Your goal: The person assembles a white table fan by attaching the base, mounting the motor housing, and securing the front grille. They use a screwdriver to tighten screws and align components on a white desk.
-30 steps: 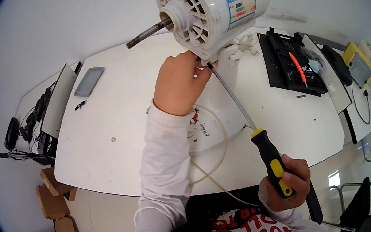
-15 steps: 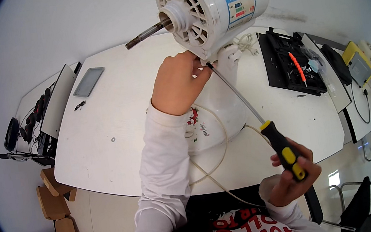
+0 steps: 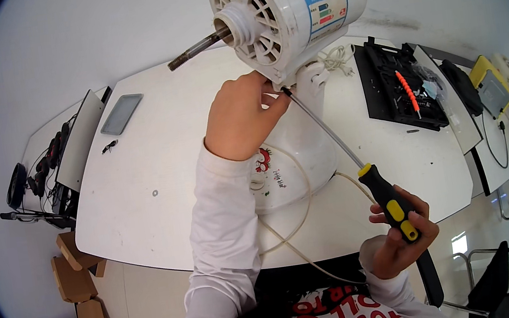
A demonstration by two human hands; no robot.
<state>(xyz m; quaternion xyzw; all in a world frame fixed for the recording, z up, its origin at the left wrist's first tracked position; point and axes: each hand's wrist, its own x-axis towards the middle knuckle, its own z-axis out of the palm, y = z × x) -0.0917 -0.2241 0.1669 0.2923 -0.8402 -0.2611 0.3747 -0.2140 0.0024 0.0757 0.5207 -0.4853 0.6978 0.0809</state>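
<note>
A white electric fan without its blades [image 3: 288,1] stands on the table, its motor housing at the top with a bare threaded metal shaft [image 3: 200,48] pointing left. My left hand [image 3: 241,116] is closed at the underside of the housing, where it meets the neck; its fingertips are partly hidden there. In my right hand [image 3: 392,262] is a long screwdriver [image 3: 398,207] with a black and yellow handle, held by curled fingers around the handle's end. The screwdriver's tip meets the bottom front of the housing, close to my left fingers.
A black tool case [image 3: 404,89] with an orange flexible shaft lies open at the right. A grey tray [image 3: 123,114] and a small black cable [image 3: 109,146] are at the left. The fan's cord [image 3: 307,255] loops over the near table edge. Cardboard boxes [image 3: 73,279] stand on the floor.
The fan's housing has shifted slightly to the left, and my left hand with it. The screwdriver's tip stays at the same spot on the housing, its handle barely moved.
</note>
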